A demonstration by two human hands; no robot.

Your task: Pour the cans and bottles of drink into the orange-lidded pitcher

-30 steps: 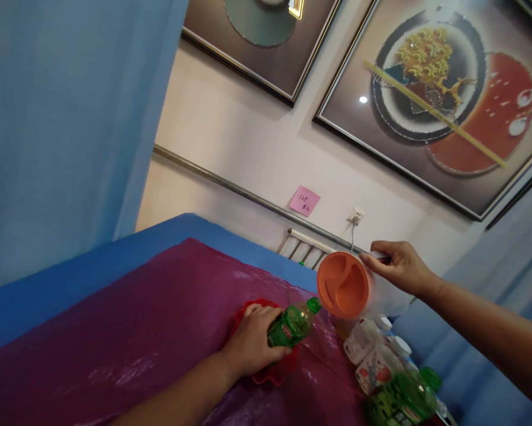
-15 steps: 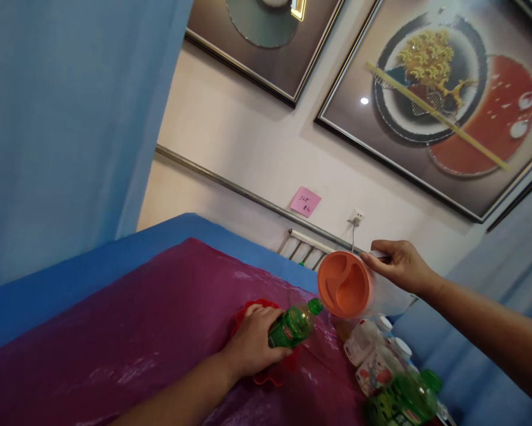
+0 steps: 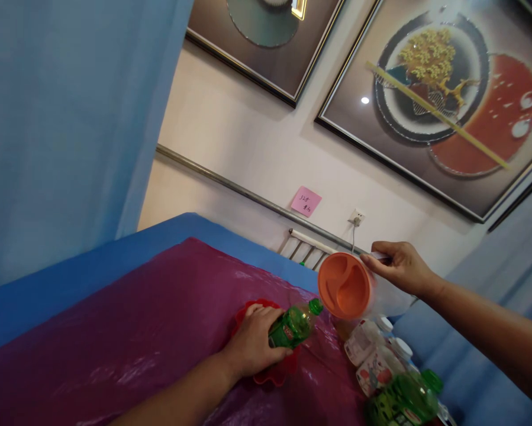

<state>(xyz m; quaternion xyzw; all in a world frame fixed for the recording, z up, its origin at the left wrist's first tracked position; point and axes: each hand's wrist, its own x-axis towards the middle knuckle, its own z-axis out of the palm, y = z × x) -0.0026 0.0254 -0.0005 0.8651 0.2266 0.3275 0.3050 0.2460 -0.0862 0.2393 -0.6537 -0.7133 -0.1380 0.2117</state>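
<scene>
My left hand is wrapped round a small green plastic bottle. The bottle's green top points up and right, towards the jug. Behind and below this hand is a red dish with a scalloped rim, partly covered by the hand and bottle; whether the bottle stands in it, I cannot tell. With closed fingers, my right hand grips the handle of a translucent jug. The jug's orange lid faces me, just above and to the right of the bottle top.
Pale bottles with white caps and a larger green bottle are at the lower right. A shiny purple-red sheet covers the blue table. Blue curtains hang at the left. A pipe runs along the wall.
</scene>
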